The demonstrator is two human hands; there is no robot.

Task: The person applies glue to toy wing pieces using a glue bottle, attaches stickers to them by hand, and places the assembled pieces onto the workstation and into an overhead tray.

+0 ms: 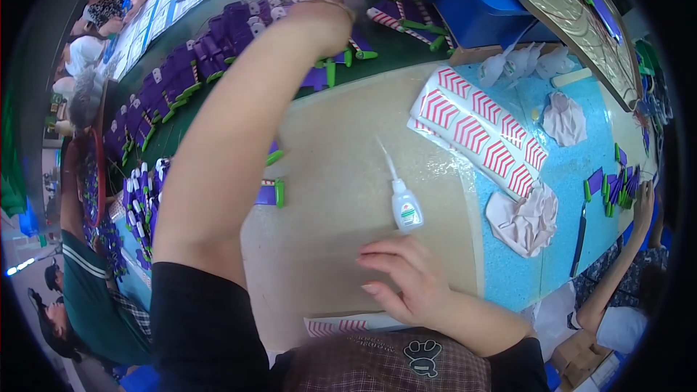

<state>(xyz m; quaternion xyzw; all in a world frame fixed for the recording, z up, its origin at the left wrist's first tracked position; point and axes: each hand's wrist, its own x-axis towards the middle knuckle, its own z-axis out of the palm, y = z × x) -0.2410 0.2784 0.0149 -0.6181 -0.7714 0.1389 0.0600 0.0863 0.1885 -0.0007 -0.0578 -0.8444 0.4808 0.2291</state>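
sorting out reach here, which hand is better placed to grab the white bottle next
Probably the right hand: it looks empty and is close to the white bottle. The left hand is stretched out among the purple pieces.

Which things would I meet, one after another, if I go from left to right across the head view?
Heap of purple, white and green pieces → left hand → small white bottle → upper red-striped white sheeting → upper crumpled paper → small cluster of purple-and-green pieces.
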